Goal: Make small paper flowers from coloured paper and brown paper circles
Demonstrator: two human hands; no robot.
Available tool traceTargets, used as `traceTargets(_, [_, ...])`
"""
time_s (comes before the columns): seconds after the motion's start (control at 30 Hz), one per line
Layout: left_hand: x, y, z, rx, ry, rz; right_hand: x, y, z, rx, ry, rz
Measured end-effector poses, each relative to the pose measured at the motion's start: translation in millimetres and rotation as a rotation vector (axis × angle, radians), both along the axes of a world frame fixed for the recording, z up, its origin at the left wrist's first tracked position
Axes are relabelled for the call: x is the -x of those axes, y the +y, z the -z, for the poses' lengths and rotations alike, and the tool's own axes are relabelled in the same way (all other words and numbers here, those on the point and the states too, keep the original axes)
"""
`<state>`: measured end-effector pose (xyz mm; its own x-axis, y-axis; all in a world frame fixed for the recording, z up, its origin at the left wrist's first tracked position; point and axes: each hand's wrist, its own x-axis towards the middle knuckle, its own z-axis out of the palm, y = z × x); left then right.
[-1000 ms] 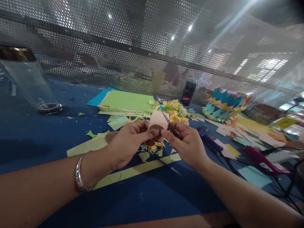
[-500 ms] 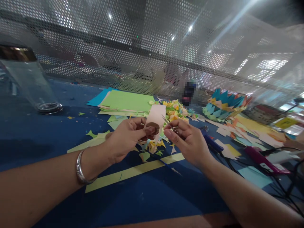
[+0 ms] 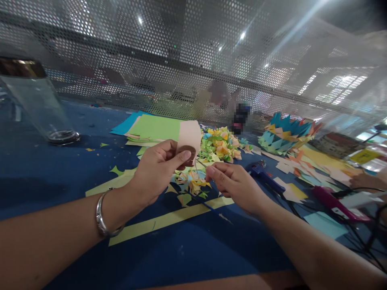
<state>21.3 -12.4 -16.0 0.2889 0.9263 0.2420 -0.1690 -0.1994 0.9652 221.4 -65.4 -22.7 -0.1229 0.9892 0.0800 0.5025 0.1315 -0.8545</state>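
Observation:
My left hand (image 3: 163, 169) is closed on a pale pink paper strip (image 3: 190, 133), thumb in front, the strip standing up and curling at its top. A dark rounded patch shows on the strip by the thumb. My right hand (image 3: 232, 183) is closed around small scissors (image 3: 202, 162); their thin metal blades reach the strip's lower right edge, and the handles are hidden by my fingers. Beneath and behind both hands lies a heap of cut yellow, green and orange paper pieces (image 3: 222, 145). A long pale yellow-green strip (image 3: 169, 217) lies in front.
Green sheets (image 3: 160, 127) are stacked behind my left hand. A clear bottle (image 3: 36, 100) stands at left. Right are a blue glue gun (image 3: 267, 177), a magenta device (image 3: 337, 205), cables, a zigzag-edged paper stack (image 3: 287, 133) and another person's hand (image 3: 367, 181). A perforated screen (image 3: 169, 52) stands behind.
My left hand has shifted slightly left with the pink strip, which now curls over. The scissors have turned toward the strip's lower edge. Another person's hand has appeared at the right.

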Motion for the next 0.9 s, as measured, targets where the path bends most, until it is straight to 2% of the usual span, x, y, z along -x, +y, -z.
traceTargets(0.23, [-0.7,-1.8,0.7,0.021,0.024,0.015,0.2,-1.5,-2.7,-0.016,0.096,-0.015])
traceTargets(0.37, [0.0,-1.9,1.6,0.019,0.008,0.006,1.3,-3.3,-2.8,0.004,0.056,-0.016])
traceTargets(0.53, [-2.0,-3.9,-1.4,0.102,0.001,0.046,2.0,-3.4,-2.5,0.038,0.008,0.002])
traceTargets(0.9, [-3.3,-5.6,-1.2,0.244,-0.072,0.125,2.3,-2.4,-3.8,0.075,0.155,0.015])
